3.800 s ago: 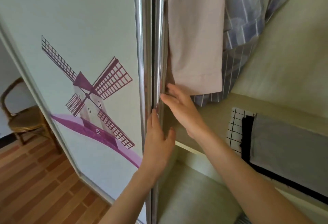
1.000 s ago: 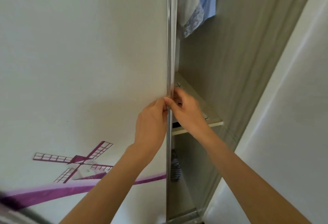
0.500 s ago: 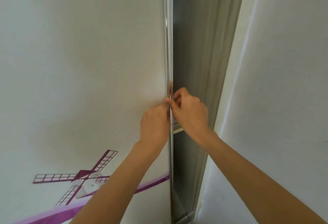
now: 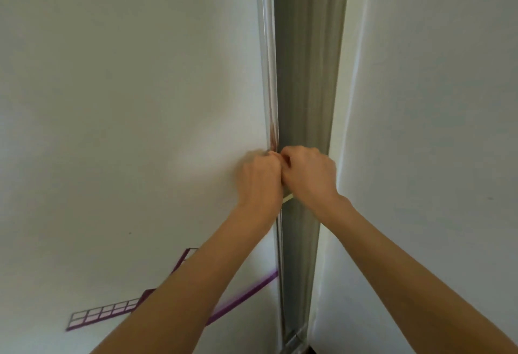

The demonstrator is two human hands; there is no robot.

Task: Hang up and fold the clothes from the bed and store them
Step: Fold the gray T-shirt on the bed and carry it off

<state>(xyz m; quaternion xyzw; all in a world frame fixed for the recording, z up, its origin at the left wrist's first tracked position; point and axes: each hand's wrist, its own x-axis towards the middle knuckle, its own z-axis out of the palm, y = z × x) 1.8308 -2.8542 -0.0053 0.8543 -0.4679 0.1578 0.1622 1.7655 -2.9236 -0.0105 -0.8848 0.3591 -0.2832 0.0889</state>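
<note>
A white sliding wardrobe door [image 4: 134, 101] with a purple windmill print fills the left of the view. Its chrome edge strip [image 4: 269, 73] runs top to bottom in the middle. My left hand [image 4: 259, 182] and my right hand [image 4: 311, 177] meet on that strip, the left on the door's face side, the right on the gap side, both with fingers curled around the edge. Only a thin slit of the wardrobe remains visible, showing its grey-brown side panel [image 4: 308, 73] and a sliver of shelf edge [image 4: 288, 199]. No clothes are in view.
A white wall [image 4: 434, 129] stands close on the right, meeting the wardrobe's side panel. The door's bottom track [image 4: 293, 339] shows at the lower middle. The purple windmill sail [image 4: 103, 313] and stripe sit low on the door.
The door has slid right until the wardrobe opening is a thin slit; the hanging shirts and folded pile have gone out of sight. Both hands stayed on the door's edge.
</note>
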